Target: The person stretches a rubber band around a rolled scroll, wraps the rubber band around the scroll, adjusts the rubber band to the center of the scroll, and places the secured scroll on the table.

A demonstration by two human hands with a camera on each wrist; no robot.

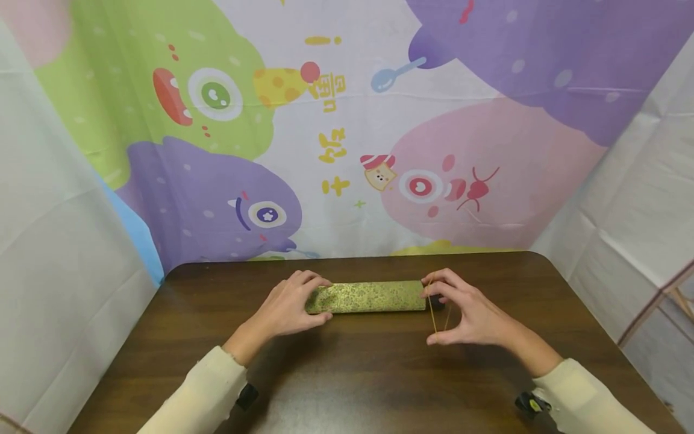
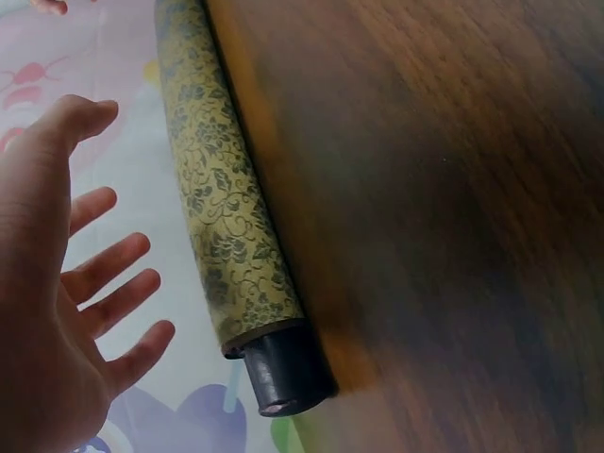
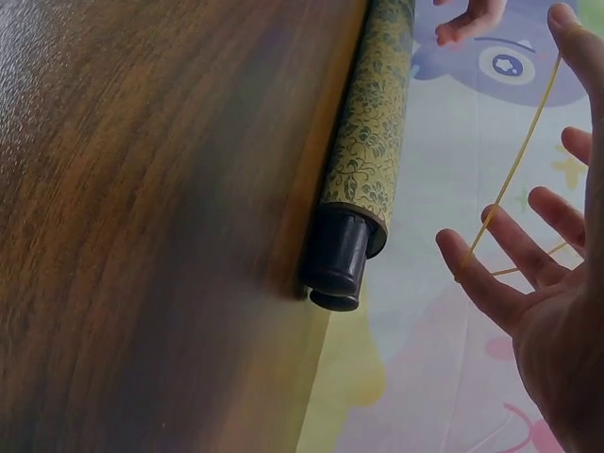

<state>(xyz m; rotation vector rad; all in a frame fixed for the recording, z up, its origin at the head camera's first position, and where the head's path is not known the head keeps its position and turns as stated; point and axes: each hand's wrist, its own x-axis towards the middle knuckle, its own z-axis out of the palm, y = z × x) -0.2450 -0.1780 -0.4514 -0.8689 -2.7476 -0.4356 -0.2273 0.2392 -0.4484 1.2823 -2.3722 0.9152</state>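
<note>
A rolled scroll (image 1: 374, 297) in yellow-green, dark-patterned cloth lies crosswise on the table. Its black rod end (image 2: 288, 373) shows in the left wrist view, and two black rod ends (image 3: 337, 253) show in the right one. My left hand (image 1: 289, 304) is around the scroll's left end in the head view; its spread fingers appear apart from the cloth in the left wrist view. Beside the right end is my right hand (image 1: 470, 313), thumb and fingers spread wide. A thin yellow rubber band (image 3: 517, 159) is stretched across them, looped around the thumb and fingers.
The brown wooden table (image 1: 347, 386) has rounded far corners. Behind it hangs a curtain (image 1: 336, 229) with cartoon monsters, and pale cloth walls (image 1: 49, 241) close in both sides. A dark device (image 1: 246, 396) sits under the left sleeve, another (image 1: 532, 404) at the right.
</note>
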